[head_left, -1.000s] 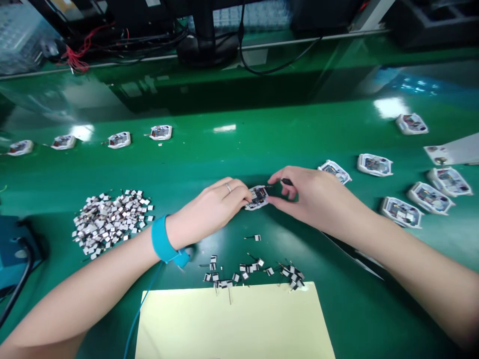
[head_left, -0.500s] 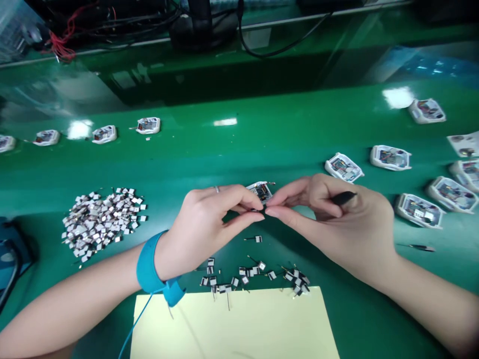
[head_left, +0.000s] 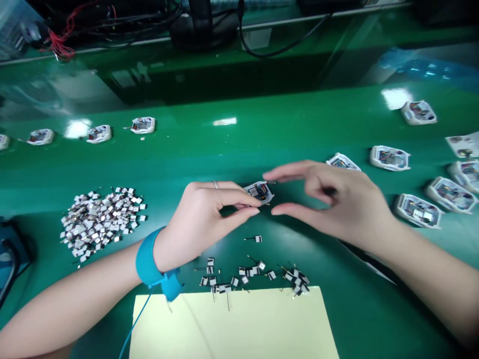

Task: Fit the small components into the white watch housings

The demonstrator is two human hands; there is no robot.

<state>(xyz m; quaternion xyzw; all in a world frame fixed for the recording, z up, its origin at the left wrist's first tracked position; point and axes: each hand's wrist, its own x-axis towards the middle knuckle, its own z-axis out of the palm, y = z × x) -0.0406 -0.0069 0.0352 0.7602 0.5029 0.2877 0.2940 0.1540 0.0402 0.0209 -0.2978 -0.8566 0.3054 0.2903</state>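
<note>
Two bare forearms reach in from the lower corners over a glossy green desk point(head_left: 194, 159), seen from the wearer's head. Near the middle, between the hands, is the white housing point(head_left: 262, 193), its open face up, showing a small circuit board. The left hand point(head_left: 211, 214) wears a ring point(head_left: 216, 184) and a teal wrist strap point(head_left: 148, 257) with a blue cord; its grip is clamped on the housing's near edge, thumb and fingers nearly together. The right hand point(head_left: 329, 199) has its thumb and forefinger spread apart just beside the housing's right end, the forefinger near a short lead point(head_left: 271, 182) at the far corner; whether they touch is unclear. The other fingers of that hand curl around a dark object point(head_left: 329, 191), mostly hidden.

Nearer the wearer, one small silver-and-black part point(head_left: 258, 239) with a thin lead lies alone. Beyond it, toward the body, a loose band of similar parts point(head_left: 254, 270) runs along the top edge of a yellow sheet point(head_left: 232, 324). To the left is a large heap of small pale parts point(head_left: 105, 222). Further similar open housings stand in a row at far left point(head_left: 142, 125) and in a scattered group at right point(head_left: 390, 157). Red wires point(head_left: 62, 40) hang at upper left, beside a black stand point(head_left: 204, 32).
</note>
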